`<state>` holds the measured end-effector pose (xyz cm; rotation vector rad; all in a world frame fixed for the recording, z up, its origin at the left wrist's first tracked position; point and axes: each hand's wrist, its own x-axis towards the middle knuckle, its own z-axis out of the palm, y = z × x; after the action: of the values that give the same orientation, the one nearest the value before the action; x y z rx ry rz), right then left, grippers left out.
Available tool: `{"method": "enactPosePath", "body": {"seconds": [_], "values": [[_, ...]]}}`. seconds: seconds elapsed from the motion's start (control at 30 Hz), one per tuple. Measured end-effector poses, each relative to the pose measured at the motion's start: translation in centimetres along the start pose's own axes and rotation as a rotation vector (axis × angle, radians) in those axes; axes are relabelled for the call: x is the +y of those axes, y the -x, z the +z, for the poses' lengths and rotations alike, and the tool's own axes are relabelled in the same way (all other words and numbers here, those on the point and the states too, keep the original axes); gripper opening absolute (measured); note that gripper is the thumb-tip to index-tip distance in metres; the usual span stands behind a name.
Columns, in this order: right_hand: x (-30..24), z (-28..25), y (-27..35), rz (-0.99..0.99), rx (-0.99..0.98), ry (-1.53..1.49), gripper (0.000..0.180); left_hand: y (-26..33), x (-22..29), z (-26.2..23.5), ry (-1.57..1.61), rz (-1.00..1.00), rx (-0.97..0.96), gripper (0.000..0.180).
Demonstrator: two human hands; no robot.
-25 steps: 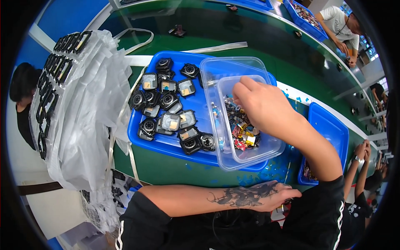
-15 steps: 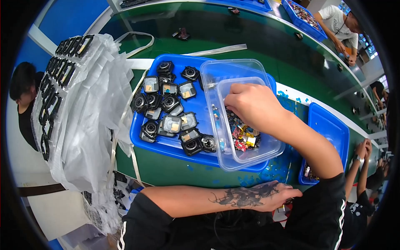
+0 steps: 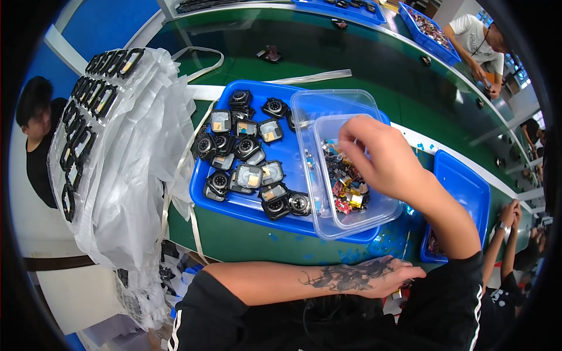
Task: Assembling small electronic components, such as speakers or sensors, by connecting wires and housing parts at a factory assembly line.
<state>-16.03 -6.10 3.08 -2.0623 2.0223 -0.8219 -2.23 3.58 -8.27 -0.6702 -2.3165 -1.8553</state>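
My right hand (image 3: pixel 386 158) is over a clear plastic box (image 3: pixel 374 219) of small electronic parts (image 3: pixel 348 190), thumb and forefinger apart, with nothing visible between them. Some of the parts are red or yellow. Beneath that box a larger clear container (image 3: pixel 301 108) rests on a blue tray (image 3: pixel 202 184). Several black watch cases (image 3: pixel 246 144) lie in the tray's left part. My left hand (image 3: pixel 395 276) is low, near my body, its forearm across the front. Its fingers are curled round something dark, mostly hidden.
A smaller blue bin (image 3: pixel 462 167) stands to the right, with blue scraps (image 3: pixel 380 240) beside it. On the left hangs plastic sheeting (image 3: pixel 146 134) with black frames (image 3: pixel 79 143). Across the green belt (image 3: pixel 234 38), a co-worker (image 3: pixel 477 50) handles something. Another person (image 3: pixel 38 117) is at left.
My right hand has lifted and drawn back to the right, its thumb and forefinger parting. More of the parts in the box now show. My left hand stays put. Pieces on the belt have shifted right.
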Motion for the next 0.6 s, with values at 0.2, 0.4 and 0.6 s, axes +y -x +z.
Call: {"method": "enactPosePath", "body": {"seconds": [0.2,0.4,0.6], "values": [[0.6,-1.4,-0.1,0.174,-0.092,-0.415,0.010,-0.3,0.6,-0.7,0.021,-0.031,-0.050,0.046],[1.1,-1.5,0.2,0.370,-0.143,-0.712,0.009,-0.5,0.5,-0.7,0.111,-0.044,-0.074,0.046],[2.1,-0.4,0.2,0.173,0.269,-0.288,0.008,-0.8,0.5,-1.6,0.120,-0.018,-0.071,0.046]]}}
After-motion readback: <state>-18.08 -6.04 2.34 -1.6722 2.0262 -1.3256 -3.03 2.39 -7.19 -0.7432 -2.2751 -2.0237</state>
